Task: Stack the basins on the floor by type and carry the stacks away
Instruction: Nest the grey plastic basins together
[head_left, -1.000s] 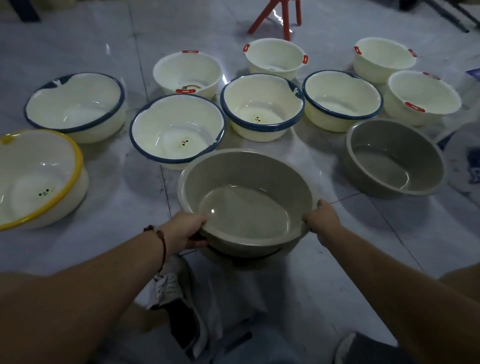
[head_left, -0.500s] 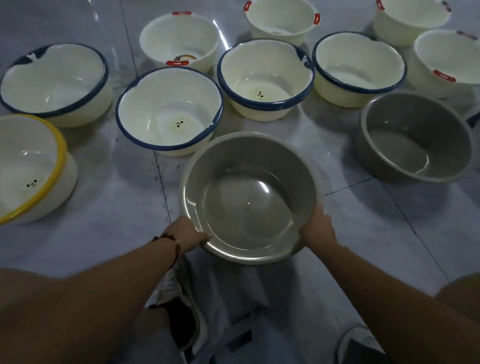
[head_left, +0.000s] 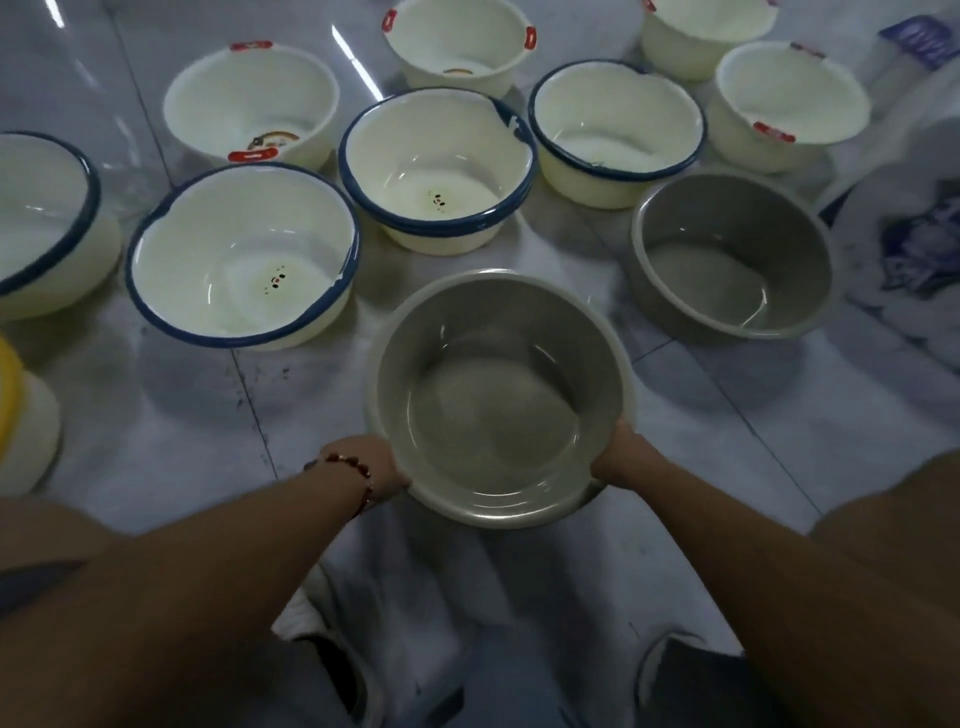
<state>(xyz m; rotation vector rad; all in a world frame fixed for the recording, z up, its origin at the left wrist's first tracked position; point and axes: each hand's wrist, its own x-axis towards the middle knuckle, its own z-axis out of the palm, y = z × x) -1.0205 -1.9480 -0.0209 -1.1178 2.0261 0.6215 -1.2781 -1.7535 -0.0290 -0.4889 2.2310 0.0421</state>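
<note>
I hold a grey basin (head_left: 498, 395) by its near rim, lifted a little above the floor. My left hand (head_left: 363, 465) grips the rim at the lower left, my right hand (head_left: 623, 460) at the lower right. A second grey basin (head_left: 730, 257) sits on the floor to the right. Cream basins with blue rims stand beyond: one at the left (head_left: 241, 257), one in the middle (head_left: 436, 166) that looks like a stack, one further right (head_left: 615, 130) and one cut off at the far left (head_left: 41, 223). Several cream basins with red handles (head_left: 252, 104) line the back.
A yellow-rimmed basin (head_left: 15, 410) is cut off at the left edge. A blue-and-white plastic bag (head_left: 904, 244) lies at the right. My shoes (head_left: 322, 649) and knees fill the bottom of the view on the shiny tiled floor (head_left: 182, 415).
The grey basin has shifted right and slightly away from me, toward the second grey basin. My view has dropped closer to the floor. Both hands keep their grip on the rim.
</note>
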